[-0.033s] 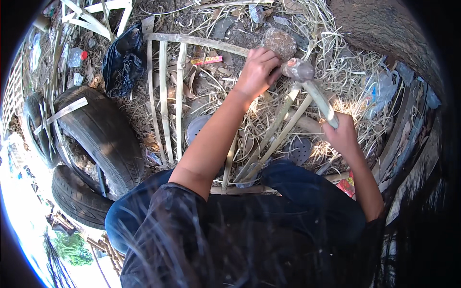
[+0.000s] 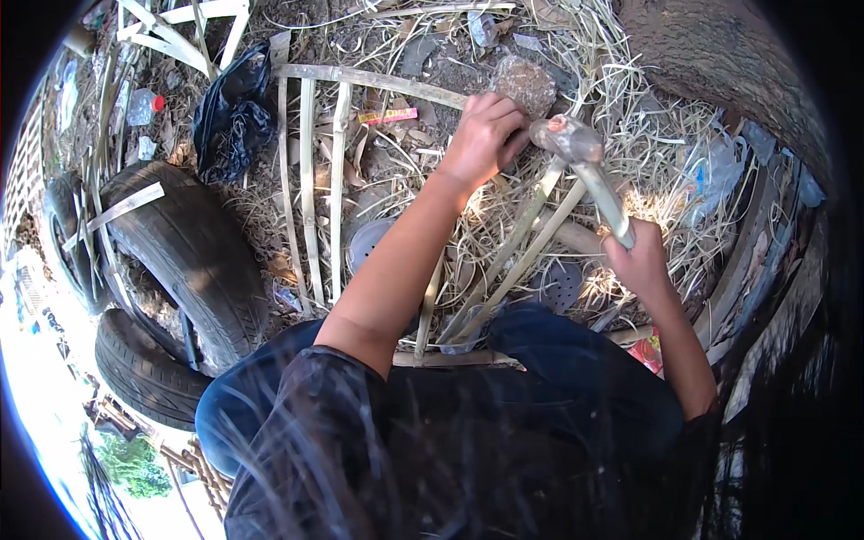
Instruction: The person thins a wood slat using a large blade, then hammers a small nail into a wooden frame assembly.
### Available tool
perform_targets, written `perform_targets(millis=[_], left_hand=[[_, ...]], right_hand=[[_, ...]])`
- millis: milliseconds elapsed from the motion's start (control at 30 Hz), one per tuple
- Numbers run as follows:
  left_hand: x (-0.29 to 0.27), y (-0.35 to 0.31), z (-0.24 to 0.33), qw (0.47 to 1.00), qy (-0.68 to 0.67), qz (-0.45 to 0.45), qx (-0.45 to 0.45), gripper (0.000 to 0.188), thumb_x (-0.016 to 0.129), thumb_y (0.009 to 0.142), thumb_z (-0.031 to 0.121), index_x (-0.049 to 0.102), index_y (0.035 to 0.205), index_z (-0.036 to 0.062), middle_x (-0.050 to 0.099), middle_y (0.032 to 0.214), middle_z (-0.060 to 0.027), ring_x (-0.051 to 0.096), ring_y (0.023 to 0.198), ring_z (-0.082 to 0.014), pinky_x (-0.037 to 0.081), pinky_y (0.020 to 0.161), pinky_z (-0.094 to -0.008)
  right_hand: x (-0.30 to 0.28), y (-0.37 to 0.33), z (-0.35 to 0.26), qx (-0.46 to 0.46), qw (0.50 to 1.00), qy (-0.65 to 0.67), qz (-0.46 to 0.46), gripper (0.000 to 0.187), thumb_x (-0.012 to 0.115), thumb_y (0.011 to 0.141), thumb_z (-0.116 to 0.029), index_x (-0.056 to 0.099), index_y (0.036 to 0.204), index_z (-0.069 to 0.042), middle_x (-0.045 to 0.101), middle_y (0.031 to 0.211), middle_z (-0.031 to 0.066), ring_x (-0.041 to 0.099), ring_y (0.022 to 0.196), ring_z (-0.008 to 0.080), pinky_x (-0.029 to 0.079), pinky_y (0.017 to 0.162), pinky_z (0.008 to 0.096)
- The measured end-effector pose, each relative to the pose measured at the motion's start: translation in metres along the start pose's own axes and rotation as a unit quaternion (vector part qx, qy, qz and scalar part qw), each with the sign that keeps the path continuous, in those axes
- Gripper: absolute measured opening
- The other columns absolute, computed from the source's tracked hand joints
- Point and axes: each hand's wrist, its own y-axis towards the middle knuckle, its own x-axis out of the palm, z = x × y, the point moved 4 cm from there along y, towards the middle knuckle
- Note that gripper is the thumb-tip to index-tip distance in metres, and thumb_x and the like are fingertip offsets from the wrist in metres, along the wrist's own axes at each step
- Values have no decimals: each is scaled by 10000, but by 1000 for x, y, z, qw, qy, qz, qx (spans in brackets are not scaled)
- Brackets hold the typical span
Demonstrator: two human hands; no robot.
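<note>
A flat frame of pale bamboo strips lies on the ground before me, with a long top strip (image 2: 382,79) and several upright slats (image 2: 337,189) along it. My left hand (image 2: 486,135) is closed around the right end of the top strip, the fingertips partly hidden. In my right hand (image 2: 639,256) is a hammer (image 2: 607,198) with a pale handle and a blunt, worn head. The hammer head is close beside my left fingers, over the upper end of two slanting slats (image 2: 517,229). Whether it touches the bamboo, I cannot tell.
Old tyres (image 2: 184,256) lie to the left, near a black plastic bag (image 2: 234,117). A rough stone (image 2: 525,83) sits just beyond my left hand. A thick tree trunk (image 2: 720,63) fills the far right. Bamboo shavings (image 2: 621,108) and litter cover the ground.
The hammer head has shifted slightly right and toward me. My left hand stays on the bamboo strip.
</note>
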Motion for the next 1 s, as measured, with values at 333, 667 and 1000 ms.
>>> perform_targets(millis=[333,667,1000], left_hand=[[2,-1,-4,1000,2,-15,9,273,762,602,41,633,841,66,638,964,-23,555,899,-229,384,797,-350],[0,-5,-4,1000,11,-11,8,260,754,608,27,638,838,63,646,953,-15,566,900,-220,397,785,-351],[2,-6,-5,1000,3,-11,-5,234,761,619,53,645,823,58,649,960,-16,564,908,-223,396,785,-358]], right_hand=[[-2,-1,4,-1,1000,2,-3,202,575,755,-114,551,652,57,527,518,138,539,465,190,403,472,376],[1,3,6,4,1000,-11,-6,197,576,737,-112,537,649,60,513,518,154,540,463,209,400,473,371],[-1,-5,6,-43,999,-19,27,228,575,758,-152,570,666,56,532,520,157,558,461,228,411,478,383]])
